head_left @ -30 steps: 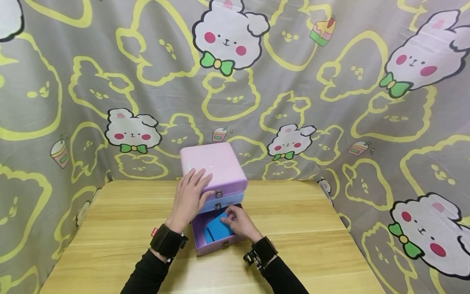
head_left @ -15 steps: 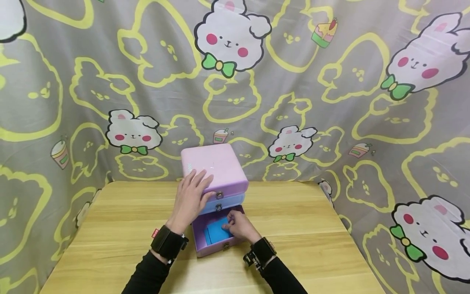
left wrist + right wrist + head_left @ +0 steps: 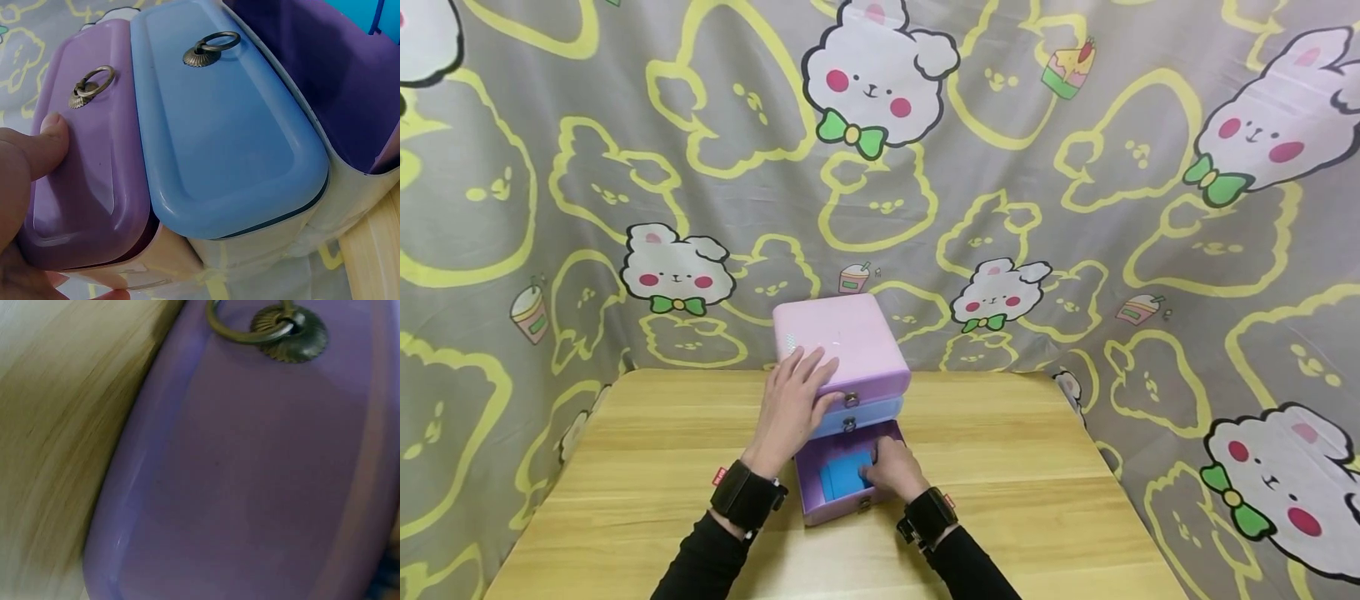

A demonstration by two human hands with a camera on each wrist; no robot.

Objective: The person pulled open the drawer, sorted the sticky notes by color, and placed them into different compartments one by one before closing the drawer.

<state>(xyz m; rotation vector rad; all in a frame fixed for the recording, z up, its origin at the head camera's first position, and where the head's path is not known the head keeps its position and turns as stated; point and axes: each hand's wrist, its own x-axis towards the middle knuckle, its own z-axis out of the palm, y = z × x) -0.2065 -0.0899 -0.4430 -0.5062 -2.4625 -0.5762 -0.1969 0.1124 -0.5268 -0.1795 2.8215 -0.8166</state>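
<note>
A small drawer cabinet (image 3: 838, 333) with a pink top stands on the table. Its purple top drawer (image 3: 87, 162) and blue middle drawer (image 3: 231, 125) are pushed in. The purple bottom drawer (image 3: 811, 479) is pulled out; its front with a ring handle (image 3: 237, 456) fills the right wrist view. My left hand (image 3: 793, 400) rests on the cabinet's left top edge, thumb against the top drawer's front. Inside the bottom drawer, my right hand (image 3: 897, 468) pinches the right edge of a flat blue piece (image 3: 844, 477), whose exact kind is unclear. The fingertips are partly hidden.
The wooden table (image 3: 1022, 483) extends on both sides of the cabinet. A grey curtain (image 3: 760, 192) with cartoon rabbits hangs behind the table and at both sides. Each wrist wears a black strap (image 3: 747, 496).
My right hand has sunk lower into the drawer, its fingers more curled. The blue piece has gone from tilted to lying flatter. My left hand keeps its place on the cabinet.
</note>
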